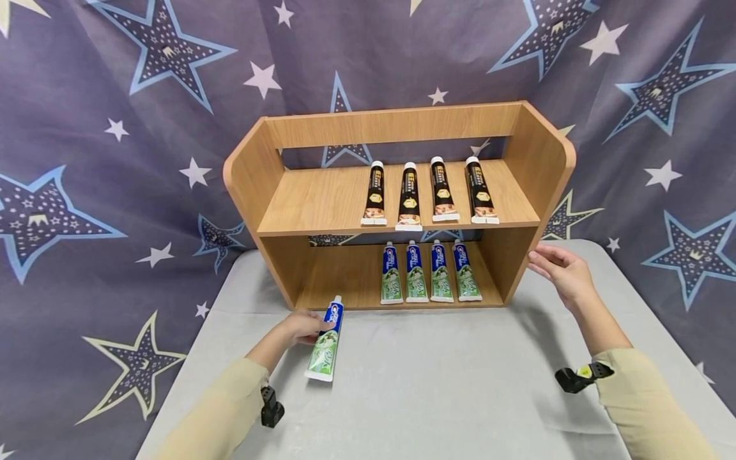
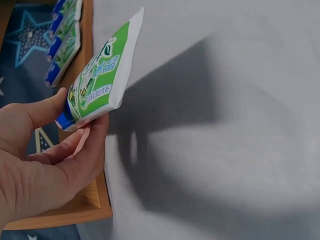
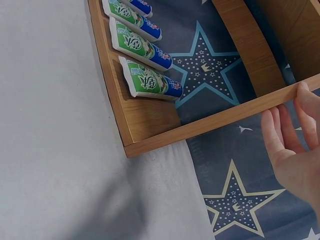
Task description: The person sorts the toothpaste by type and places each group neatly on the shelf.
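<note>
In the head view, my left hand holds a blue-and-green toothpaste tube by its upper part, cap pointing toward the shelf. The left wrist view shows the thumb on one side of the tube and fingers under the other, its white crimped end facing away from the palm. A two-tier wooden shelf stands ahead. At its right side panel, my right hand touches the wood with fairly straight fingers. Seen from the right wrist, the thumb rests at the panel's front edge, the other fingers against its outer side.
Several matching blue-and-green tubes lie in a row on the lower tier, toward the right. Several black tubes line the upper tier. A grey-white cloth covers the table, and a star-patterned curtain hangs behind.
</note>
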### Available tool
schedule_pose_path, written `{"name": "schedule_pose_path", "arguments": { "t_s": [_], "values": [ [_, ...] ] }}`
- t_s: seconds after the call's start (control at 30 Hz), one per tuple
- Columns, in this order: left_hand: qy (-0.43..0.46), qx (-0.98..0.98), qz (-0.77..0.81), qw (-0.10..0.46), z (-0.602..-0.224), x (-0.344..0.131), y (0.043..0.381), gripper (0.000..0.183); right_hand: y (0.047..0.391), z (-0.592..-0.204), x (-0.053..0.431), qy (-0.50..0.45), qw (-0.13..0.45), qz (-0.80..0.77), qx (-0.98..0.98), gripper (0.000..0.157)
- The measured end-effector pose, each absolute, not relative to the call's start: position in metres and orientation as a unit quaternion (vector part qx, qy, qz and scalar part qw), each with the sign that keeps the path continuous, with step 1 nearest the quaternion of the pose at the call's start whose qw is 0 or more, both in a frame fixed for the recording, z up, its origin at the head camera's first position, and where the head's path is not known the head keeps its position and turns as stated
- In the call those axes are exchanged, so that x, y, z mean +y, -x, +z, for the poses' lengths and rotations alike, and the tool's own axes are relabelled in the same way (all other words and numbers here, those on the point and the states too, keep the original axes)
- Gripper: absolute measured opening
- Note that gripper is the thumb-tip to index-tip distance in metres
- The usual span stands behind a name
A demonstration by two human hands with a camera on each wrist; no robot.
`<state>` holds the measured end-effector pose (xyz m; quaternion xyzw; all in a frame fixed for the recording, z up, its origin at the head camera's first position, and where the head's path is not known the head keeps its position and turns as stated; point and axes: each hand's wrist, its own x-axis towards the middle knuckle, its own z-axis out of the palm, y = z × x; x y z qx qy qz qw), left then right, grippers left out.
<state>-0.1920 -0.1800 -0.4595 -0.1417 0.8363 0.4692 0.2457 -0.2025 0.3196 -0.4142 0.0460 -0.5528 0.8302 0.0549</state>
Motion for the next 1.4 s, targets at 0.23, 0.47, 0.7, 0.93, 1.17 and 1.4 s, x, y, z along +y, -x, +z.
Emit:
{"name": "schedule_pose_path", "arguments": {
  "t_s": [0.23, 0.47, 0.7, 0.93, 1.17, 1.4],
  "values": [
    [0.159, 0.816, 0.498, 0.248, -0.461, -0.173, 0.214, 0.069, 0.203, -0.415, 0.319, -0.038, 0.057, 0.830, -0.554, 0.028],
    [0.180, 0.807, 0.513, 0.230, -0.463, -0.159, 0.230, 0.063, 0.202, -0.413, 0.318, -0.029, 0.066, 0.822, -0.565, 0.025],
    [0.197, 0.789, 0.553, 0.183, -0.464, -0.141, 0.237, 0.055, 0.202, -0.415, 0.317, -0.043, 0.071, 0.831, -0.550, 0.028],
    [0.226, 0.792, 0.547, 0.148, -0.462, -0.127, 0.254, 0.068, 0.202, -0.415, 0.317, -0.032, 0.071, 0.826, -0.558, 0.027],
    [0.238, 0.780, 0.564, 0.131, -0.468, -0.121, 0.279, 0.066, 0.201, -0.416, 0.317, -0.025, 0.077, 0.822, -0.563, 0.026],
    [0.177, 0.736, 0.642, 0.122, -0.596, -0.151, 0.386, 0.067, 0.203, -0.416, 0.317, -0.028, 0.072, 0.824, -0.562, 0.027]
  ]
}}
